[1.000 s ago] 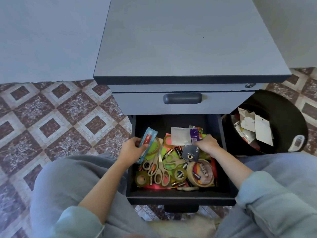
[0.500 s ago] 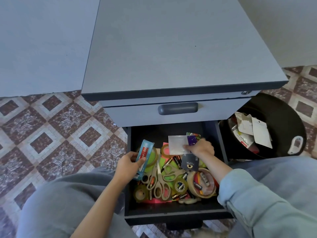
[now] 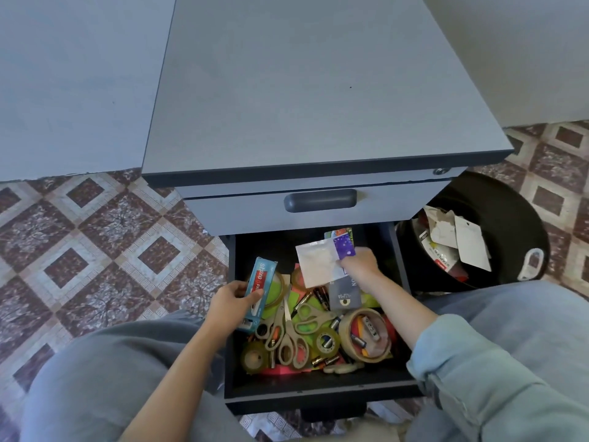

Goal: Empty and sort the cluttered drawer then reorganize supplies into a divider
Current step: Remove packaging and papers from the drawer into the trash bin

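Reaching deeper since a second ago, the right hand (image 3: 358, 266) pinches the white packet (image 3: 318, 263) by its right edge, at the back of the open drawer (image 3: 318, 390); left hand (image 3: 232, 301) grips the blue box (image 3: 259, 288) at the drawer's left side; best lift the packet alone, leaving the purple card (image 3: 344, 247).

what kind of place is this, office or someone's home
Likely a home office or study corner: a grey drawer pedestal, its open drawer crammed with scissors, tape rolls and batteries, a black waste bin of torn packaging beside it, and ornate patterned floor tiles that look domestic.
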Demonstrator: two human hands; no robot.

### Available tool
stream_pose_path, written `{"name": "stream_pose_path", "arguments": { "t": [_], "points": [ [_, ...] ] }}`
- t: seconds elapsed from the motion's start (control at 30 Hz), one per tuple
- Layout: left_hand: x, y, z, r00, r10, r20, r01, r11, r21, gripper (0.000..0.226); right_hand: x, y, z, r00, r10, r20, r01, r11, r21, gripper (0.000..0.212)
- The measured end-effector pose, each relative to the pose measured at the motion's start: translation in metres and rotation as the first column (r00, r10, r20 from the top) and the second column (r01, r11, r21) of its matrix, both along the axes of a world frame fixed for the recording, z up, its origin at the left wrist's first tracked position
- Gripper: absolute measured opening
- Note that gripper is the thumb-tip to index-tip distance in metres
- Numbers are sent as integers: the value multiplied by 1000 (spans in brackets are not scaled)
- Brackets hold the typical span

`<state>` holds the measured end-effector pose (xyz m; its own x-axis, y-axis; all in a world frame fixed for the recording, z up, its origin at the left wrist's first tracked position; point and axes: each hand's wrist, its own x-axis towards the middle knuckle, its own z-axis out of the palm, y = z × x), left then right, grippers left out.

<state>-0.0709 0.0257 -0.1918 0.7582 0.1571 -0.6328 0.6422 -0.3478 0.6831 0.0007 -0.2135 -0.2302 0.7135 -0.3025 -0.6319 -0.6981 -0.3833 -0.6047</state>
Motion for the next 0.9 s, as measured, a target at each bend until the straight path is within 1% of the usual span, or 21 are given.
{"name": "stream_pose_path", "arguments": {
  "t": [0.07, 0.17, 0.27, 0.4, 0.53, 0.63, 0.7, 0.77, 0.83, 0.9],
  "points": [
    [-2, -2, 3, 1000, 9, -24, -10, 1000, -29, 30, 1, -16, 11, 999, -35, 5, 34, 997, 72, 10],
    [-4, -6, 9, 998, 6, -64, -9, 999, -52, 32, -1, -42, 33, 999, -37, -6, 37, 987, 155, 16],
    [-9, -12, 19, 996, 19, -85, -27, 996, -90, 31, -13, -65, 47, 999, 13, -47, -6, 989, 150, 19],
    [-19, -24, 34, 991, 52, -124, -69, 988, -141, 23, -35, -80, 63, 992, 61, -108, -48, 992, 120, 5],
    [-26, -34, 43, 981, 71, -181, -111, 969, -222, 22, -43, -87, 79, 995, 85, -60, -76, 988, 134, 13],
    [-29, -46, 49, 984, 40, -174, -86, 961, -262, 18, -46, -92, 100, 977, 209, -47, -199, 967, 160, 11],
    [-29, -55, 55, 990, 0, -143, -39, 962, -270, 15, -50, -96, 117, 950, 311, -33, -299, 936, 186, 10],
    [-28, -64, 63, 994, -23, -111, -9, 960, -278, 15, -54, -103, 135, 926, 377, -2, -367, 904, 221, 11],
    [-23, -73, 72, 995, -41, -94, 13, 959, -282, 18, -56, -115, 153, 917, 397, 37, -395, 891, 227, 12],
    [-16, -82, 85, 994, -63, -87, 38, 964, -265, 20, -55, -132, 167, 926, 369, 86, -379, 896, 230, 13]
  ]
}}
